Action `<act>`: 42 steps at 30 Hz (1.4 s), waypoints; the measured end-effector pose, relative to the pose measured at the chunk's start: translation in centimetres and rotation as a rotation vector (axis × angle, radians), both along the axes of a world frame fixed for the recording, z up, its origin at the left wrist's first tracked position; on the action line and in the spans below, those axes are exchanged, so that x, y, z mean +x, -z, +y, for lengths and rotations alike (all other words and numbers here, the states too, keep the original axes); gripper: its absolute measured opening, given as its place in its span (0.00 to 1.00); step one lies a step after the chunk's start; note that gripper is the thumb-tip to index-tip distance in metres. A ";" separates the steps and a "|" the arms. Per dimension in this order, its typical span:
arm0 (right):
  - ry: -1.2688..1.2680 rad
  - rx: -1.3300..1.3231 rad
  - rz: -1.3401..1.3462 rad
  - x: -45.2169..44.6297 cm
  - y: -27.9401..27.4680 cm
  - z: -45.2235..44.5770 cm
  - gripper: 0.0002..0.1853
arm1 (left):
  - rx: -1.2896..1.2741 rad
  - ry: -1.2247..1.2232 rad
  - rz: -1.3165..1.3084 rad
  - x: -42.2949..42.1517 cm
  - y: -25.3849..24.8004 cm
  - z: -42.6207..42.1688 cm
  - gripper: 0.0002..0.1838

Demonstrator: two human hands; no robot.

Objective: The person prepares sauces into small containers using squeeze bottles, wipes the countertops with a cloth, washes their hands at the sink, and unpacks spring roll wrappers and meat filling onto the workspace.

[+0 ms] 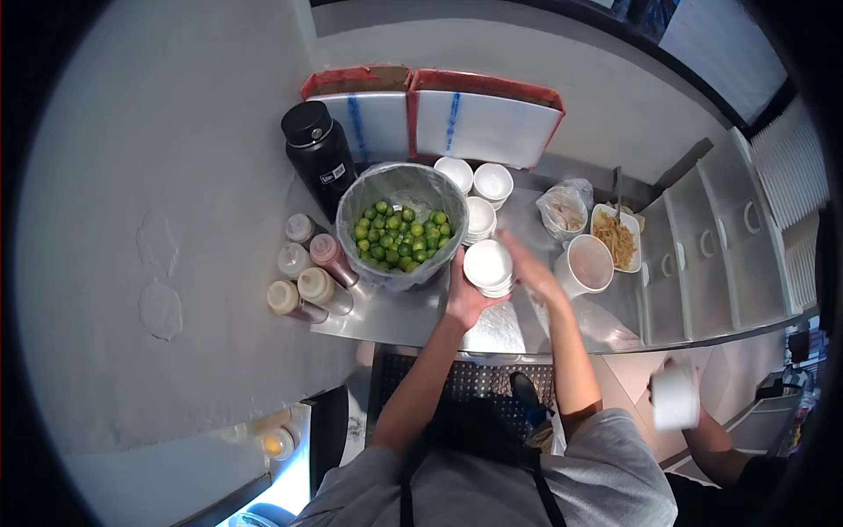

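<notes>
A short stack of small white sauce dishes (487,265) is cradled in my left hand (465,300), with the fingers around its left side and underneath. Along the stack's right side, my right hand (534,274) has its fingers stretched out and is slightly blurred. Whether it touches the dishes I cannot tell. Just beyond stand more stacked dishes (480,215), with two further stacks behind them. Left of my hands is a tub lined with a clear plastic bag (351,195), holding many small green limes (399,237).
Several squeeze bottles (324,290) and a black flask (316,149) stand at left. At right are a lidded white cup (587,265), a bagged container (565,211), a dish of shredded food (616,237) and clear bins (702,255). Another person's hand holds a white container (675,397).
</notes>
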State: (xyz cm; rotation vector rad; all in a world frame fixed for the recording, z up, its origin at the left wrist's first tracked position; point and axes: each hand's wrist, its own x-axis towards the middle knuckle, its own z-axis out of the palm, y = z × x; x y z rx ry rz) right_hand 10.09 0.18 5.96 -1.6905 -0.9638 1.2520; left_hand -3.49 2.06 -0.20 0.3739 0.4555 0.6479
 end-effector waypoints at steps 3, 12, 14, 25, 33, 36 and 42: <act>0.209 0.032 0.022 2.9 0.3 4.3 0.47 | -0.039 -0.011 -0.110 0.4 -0.1 0.1 0.44; 0.146 -0.081 0.310 6.3 6.0 14.4 0.25 | -0.038 0.050 -0.192 -0.9 0.2 -0.7 0.43; 0.234 -0.052 0.320 6.7 6.6 13.2 0.25 | -0.084 0.050 -0.168 -1.3 0.3 -0.9 0.43; 0.353 -0.005 0.100 5.5 3.4 12.9 0.28 | -0.092 0.031 -0.167 -1.7 0.8 -2.1 0.41; 0.444 0.291 -0.334 6.0 7.2 13.1 0.16 | -0.061 0.028 -0.158 -2.1 1.0 -1.9 0.39; 0.496 0.244 -0.196 5.8 6.7 13.0 0.16 | -0.035 0.046 -0.149 -2.1 0.9 -1.7 0.39; 0.347 0.279 -0.400 6.3 6.0 13.2 0.22 | -0.059 0.030 -0.083 -2.5 0.2 -1.8 0.40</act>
